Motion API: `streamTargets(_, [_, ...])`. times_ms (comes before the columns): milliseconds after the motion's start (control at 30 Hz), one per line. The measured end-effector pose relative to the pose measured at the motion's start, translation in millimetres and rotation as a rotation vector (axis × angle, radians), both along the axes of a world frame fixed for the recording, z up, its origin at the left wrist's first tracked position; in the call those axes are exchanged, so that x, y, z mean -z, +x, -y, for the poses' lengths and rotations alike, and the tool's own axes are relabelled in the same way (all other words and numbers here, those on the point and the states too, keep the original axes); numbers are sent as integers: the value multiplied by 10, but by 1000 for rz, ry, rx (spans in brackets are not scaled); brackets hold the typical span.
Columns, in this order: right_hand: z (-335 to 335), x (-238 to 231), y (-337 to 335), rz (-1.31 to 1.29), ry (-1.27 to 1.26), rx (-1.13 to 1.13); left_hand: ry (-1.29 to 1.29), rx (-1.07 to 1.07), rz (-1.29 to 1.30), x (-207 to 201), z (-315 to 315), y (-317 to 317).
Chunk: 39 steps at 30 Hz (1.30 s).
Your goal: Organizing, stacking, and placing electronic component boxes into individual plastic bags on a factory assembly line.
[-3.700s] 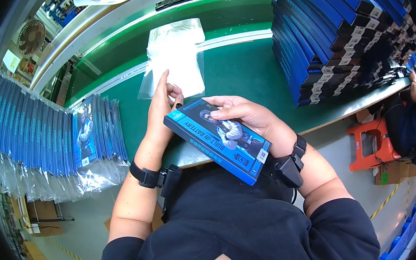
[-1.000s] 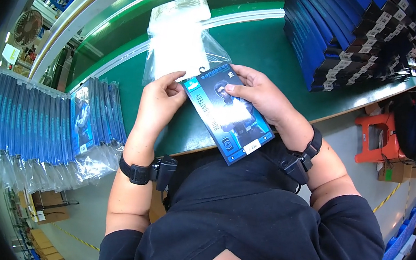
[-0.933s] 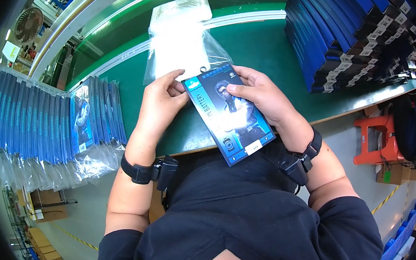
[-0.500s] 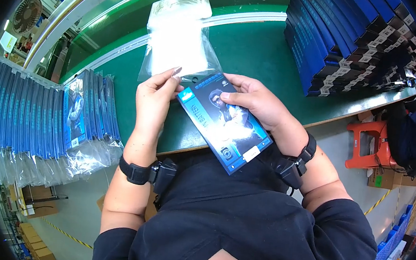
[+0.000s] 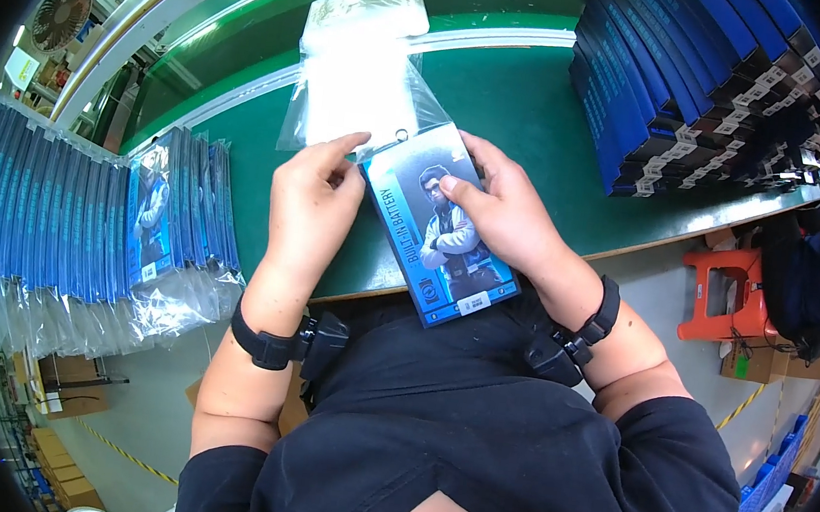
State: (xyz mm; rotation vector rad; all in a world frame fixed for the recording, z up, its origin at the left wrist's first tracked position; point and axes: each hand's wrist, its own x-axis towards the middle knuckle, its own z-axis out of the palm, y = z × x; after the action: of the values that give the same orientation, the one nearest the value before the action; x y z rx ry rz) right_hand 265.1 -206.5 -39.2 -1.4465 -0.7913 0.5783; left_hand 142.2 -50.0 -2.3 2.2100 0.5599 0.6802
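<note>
- Seen with 12 o'clock straight ahead of me, the blue box is at the centre, tilted over the near edge of the green tabletop, its lower end out above my lap.
- My right hand has it clasped at the 1 o'clock side, thumb flat on the printed face; the fingers underneath are mostly hidden.
- That is a one-sided hold on a smooth cover: if the thumb eased off, I judge the box could swing down at its 6 o'clock end and drop past the edge.
- My left hand, at the box's 9 o'clock, is loosely curled, index finger reaching toward the clear bags; I cannot tell whether the fingertips have any film.
- The bags lie at 11 o'clock, near the box's far end. Glare hides their edges, so two could be picked up together, or a box corner could snag and tear one.
- At 1 to 2 o'clock the tall stack of boxes is unevenly layered; a bump from my right arm might slide some loose.
- At 9 o'clock the bagged packs stand in a row, loose plastic ends hanging, which a sleeve could catch.
</note>
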Motion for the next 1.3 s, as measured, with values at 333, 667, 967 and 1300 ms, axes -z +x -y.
streamTargets(333, [86, -162, -101, -594, 186, 100, -817, -24, 61, 10, 57, 36])
streamTargets(667, [641, -548, -167, -258, -122, -252, -1720, 252, 311, 109, 43, 354])
streamTargets(967, [630, -498, -94, 29, 39, -87, -1641, 479, 184, -18, 596, 258])
streamTargets(1300, [168, -834, -306, 237, 163, -15, -1561, 652, -74, -261, 358, -172])
